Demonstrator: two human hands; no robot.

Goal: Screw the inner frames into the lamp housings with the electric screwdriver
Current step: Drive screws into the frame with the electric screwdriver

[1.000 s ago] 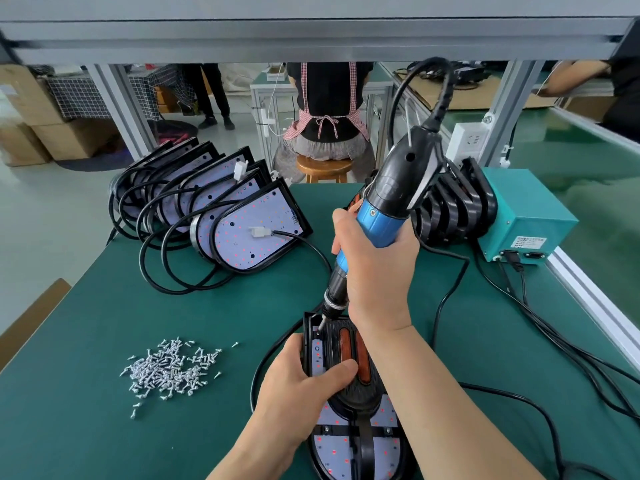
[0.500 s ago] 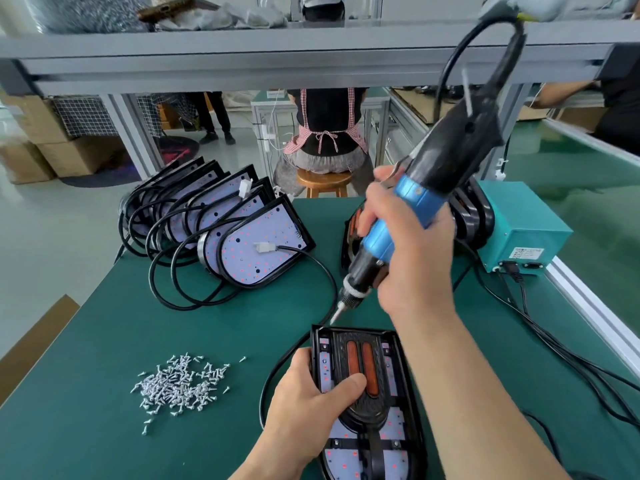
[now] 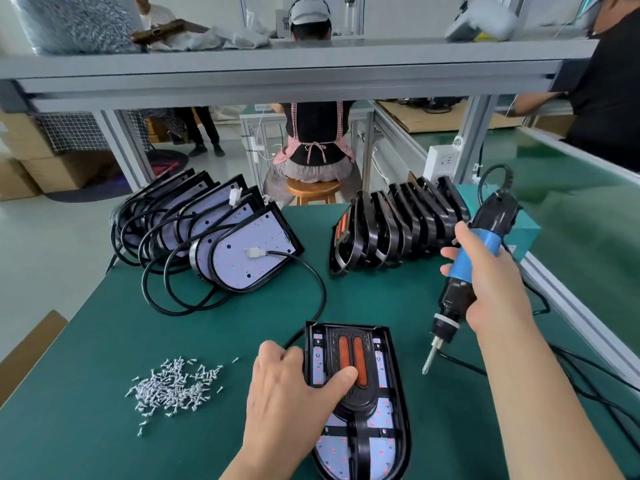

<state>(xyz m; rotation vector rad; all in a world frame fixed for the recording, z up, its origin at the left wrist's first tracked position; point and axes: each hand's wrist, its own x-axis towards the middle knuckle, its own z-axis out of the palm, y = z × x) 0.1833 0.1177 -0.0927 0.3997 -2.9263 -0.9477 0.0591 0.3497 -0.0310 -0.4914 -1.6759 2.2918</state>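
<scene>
A black lamp housing (image 3: 391, 403) lies flat near the front edge of the green table, its black inner frame (image 3: 349, 393) with two orange strips seated on the white LED board. My left hand (image 3: 291, 393) grips its left edge, thumb pressed on the frame. To the right of the housing, my right hand (image 3: 491, 289) holds the blue and black electric screwdriver (image 3: 464, 282), tilted, with its bit tip above the mat and clear of the housing. A pile of small silver screws (image 3: 173, 384) lies left of my left hand.
A leaning row of housings with LED boards and black cables (image 3: 221, 237) fills the back left. A stack of black inner frames (image 3: 398, 230) stands at the back right, beside a teal power box (image 3: 526, 233). Cables (image 3: 588, 375) trail along the right. People work beyond the table.
My right hand lifted the screwdriver off the housing's top left corner and swung it right and down beside the housing. My left hand stayed on the housing. The camera tilted upward.
</scene>
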